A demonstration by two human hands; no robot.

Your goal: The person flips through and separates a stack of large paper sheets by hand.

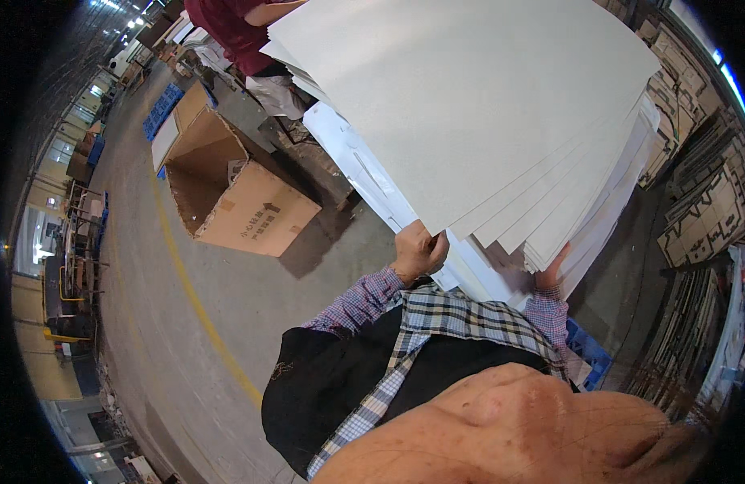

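Note:
Large pale grey-white card sheets (469, 105) spread in front of me, their near right corners fanned into several steps. With closed fingers, my left hand (418, 252) grips the near left corner of the top sheet. At the lowest fanned corners, my right hand (552, 270) holds the edge of the sheets; part of it is hidden behind them. Beneath the fan lies a stack of white sheets (360, 161), showing along the left and right sides.
At far left, a person in a maroon top (235, 36) reaches an arm toward the sheets. An open cardboard carton (255, 210) stands on the floor to the left, with a blue pallet (163, 110) beyond. Cut board pieces (703, 214) are stacked at right, near another blue pallet (589, 355).

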